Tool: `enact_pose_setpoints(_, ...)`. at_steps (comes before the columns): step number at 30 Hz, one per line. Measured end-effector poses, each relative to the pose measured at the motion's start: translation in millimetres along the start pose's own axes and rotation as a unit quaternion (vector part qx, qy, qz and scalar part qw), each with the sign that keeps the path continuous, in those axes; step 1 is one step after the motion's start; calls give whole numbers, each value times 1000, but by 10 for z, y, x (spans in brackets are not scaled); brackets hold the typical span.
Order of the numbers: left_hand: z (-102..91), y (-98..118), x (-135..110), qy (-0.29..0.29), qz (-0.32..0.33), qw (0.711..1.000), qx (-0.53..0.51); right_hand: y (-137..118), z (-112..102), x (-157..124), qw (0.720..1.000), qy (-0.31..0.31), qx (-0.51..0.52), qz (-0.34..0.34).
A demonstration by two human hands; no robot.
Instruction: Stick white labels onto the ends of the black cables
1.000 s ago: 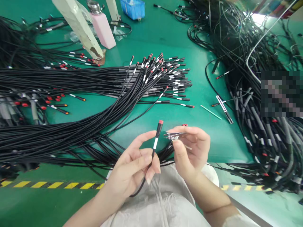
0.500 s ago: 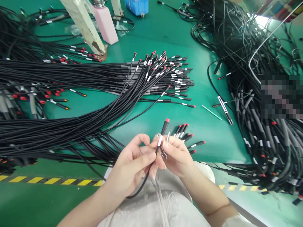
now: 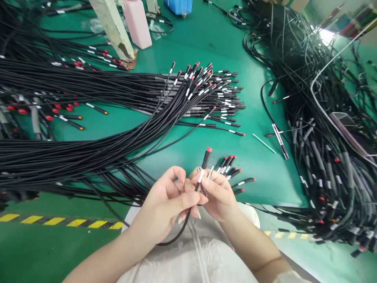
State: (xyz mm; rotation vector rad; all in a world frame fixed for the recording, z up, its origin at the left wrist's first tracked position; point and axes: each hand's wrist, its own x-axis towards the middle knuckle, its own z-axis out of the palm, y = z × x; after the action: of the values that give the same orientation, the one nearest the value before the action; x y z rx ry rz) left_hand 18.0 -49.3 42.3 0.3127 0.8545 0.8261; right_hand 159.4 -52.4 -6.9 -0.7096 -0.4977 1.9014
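Note:
In front of my lap, my left hand [image 3: 169, 200] pinches a black cable [image 3: 203, 167] between thumb and fingers. The cable's connector end points up, with a red cap and a white label below it. Close against it, my right hand [image 3: 218, 192] is closed around a small shiny metal tool [image 3: 211, 171]; a pointed piece and a ring-like part show between the fingers, but its kind is unclear. Right fingertips also touch the cable near the label. Just beyond my right hand lie several red-capped cable ends [image 3: 228, 163].
A thick bundle of black cables [image 3: 118, 145] crosses the green table [image 3: 203, 47] from the left. More cables [image 3: 324, 129] are heaped at the right. A green stick [image 3: 264, 143] and a silver-and-black pen-like tool [image 3: 280, 141] lie nearby. A pink bottle [image 3: 138, 25] and a blue box [image 3: 178, 7] stand at the back.
The view has shifted slightly. My left thumb has slid a little right along the cable, nearer my right hand. Both hands keep their hold.

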Motion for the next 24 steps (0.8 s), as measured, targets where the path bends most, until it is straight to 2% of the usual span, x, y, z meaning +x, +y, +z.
enact_pose_setpoints(7,-29,-1,-11,-2,-17,1000,-3,-12,28,-9,999,21,-33,2)
enact_pose_setpoints(14,-55,-10,-37,-14,-31,999,-11,-6,42,-19,998,-41,-49,-16)
enact_pose_setpoints(24,-80,-39,-14,-11,-65,997,28,-49,17,-74,993,-8,-119,-26)
